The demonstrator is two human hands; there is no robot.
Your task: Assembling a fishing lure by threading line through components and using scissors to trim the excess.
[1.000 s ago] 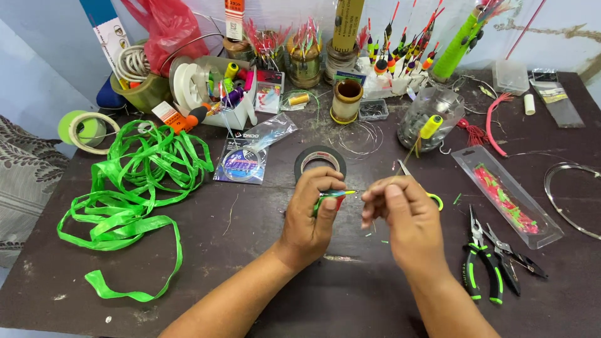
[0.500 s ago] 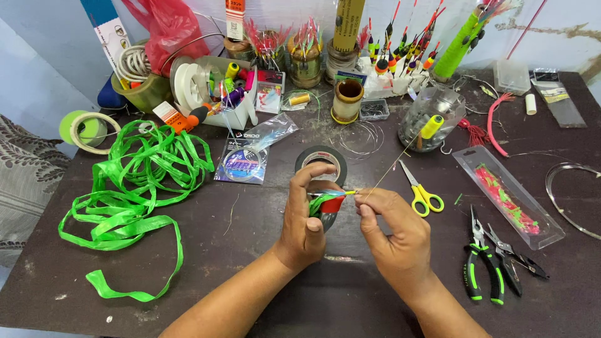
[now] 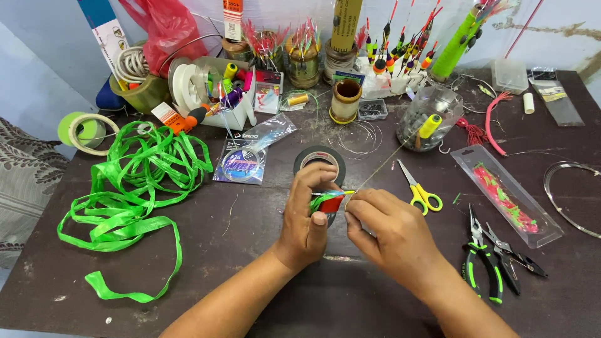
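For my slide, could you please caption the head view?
Both hands, left hand and right hand, pinch a small green-and-red lure above a cluttered dark table.

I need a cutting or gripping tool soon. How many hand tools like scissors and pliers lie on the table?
3. Yellow scissors lie right of the hands; green-handled pliers and darker pliers lie side by side at the lower right. More may be hidden in the clutter at the back.

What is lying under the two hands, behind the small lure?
A black tape roll lies on the dark table behind the left hand and right hand. Its near edge is covered by the fingers.
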